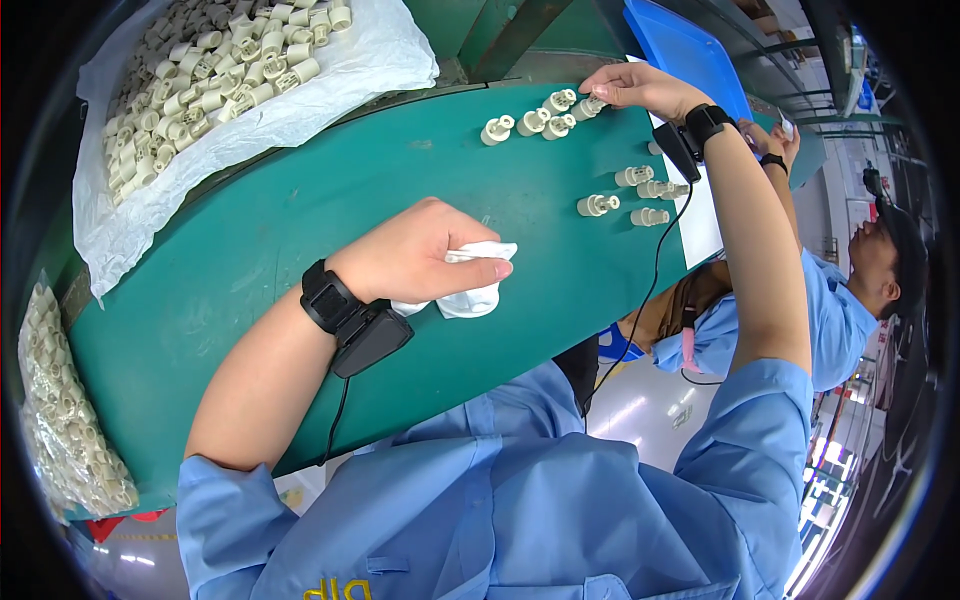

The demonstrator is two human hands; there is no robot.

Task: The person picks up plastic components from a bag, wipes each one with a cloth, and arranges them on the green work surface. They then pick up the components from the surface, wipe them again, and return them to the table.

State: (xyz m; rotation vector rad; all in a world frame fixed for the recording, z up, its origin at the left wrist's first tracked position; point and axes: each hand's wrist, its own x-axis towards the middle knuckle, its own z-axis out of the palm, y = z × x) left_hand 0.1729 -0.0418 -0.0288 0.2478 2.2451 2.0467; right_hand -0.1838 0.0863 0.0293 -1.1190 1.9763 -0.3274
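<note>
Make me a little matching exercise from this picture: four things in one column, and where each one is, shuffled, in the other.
Things
1. White, crumpled, cloth-like piece
2. Bulging clear plastic bag
3. Flat blue tray-like thing
4. Person's bare right hand

Places
A. At the left end of the green tabletop
B. At a small cream cylindrical part
C. Gripped in the left hand
D. Beyond the right wrist, at the picture's top edge

Right pairs: 1-C, 2-A, 3-D, 4-B
</note>
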